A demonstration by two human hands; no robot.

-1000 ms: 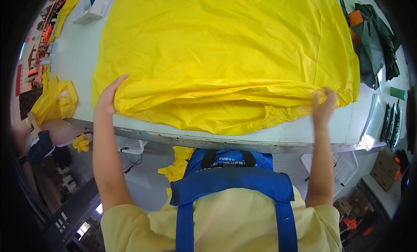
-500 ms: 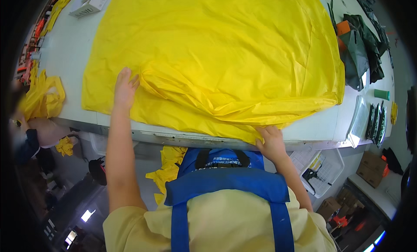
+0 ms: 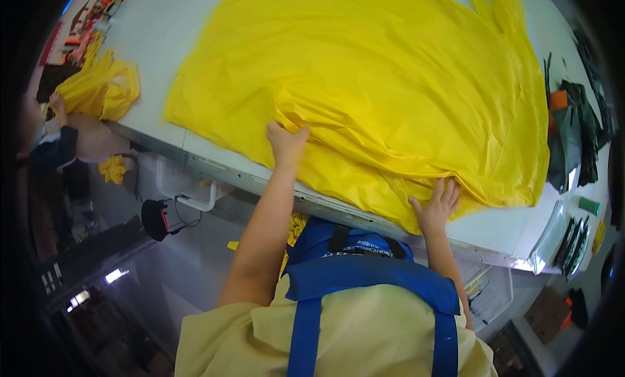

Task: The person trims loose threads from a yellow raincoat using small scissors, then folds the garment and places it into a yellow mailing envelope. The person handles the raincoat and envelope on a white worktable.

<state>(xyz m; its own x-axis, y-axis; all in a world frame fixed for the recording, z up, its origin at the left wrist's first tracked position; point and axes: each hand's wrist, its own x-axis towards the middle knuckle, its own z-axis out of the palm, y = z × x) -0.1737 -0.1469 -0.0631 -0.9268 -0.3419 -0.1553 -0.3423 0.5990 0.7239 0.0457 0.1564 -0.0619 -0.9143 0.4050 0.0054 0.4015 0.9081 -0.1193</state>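
A large sheet of thin, shiny yellow fabric (image 3: 364,58) spreads over the white table, its near part bunched into a raised ridge of folds. At the left end of that ridge, my left hand (image 3: 287,145) is closed on the fabric with curled fingers; its fingertips are partly hidden. My right hand (image 3: 437,208) lies on the near part of the sheet, fingers spread and thumb apart, beside the gathered folds.
Dark green folded pieces (image 3: 576,136) and a green cylinder (image 3: 590,205) lie on the table's right, near flat clear packets (image 3: 550,237). At left, another person's hand (image 3: 57,104) touches yellow fabric (image 3: 104,87). A white basket (image 3: 185,185) stands below the table edge (image 3: 228,174).
My left hand has moved right, from flat fabric onto the end of the folds. My right hand has spread its fingers. The whole view has turned and shifted.
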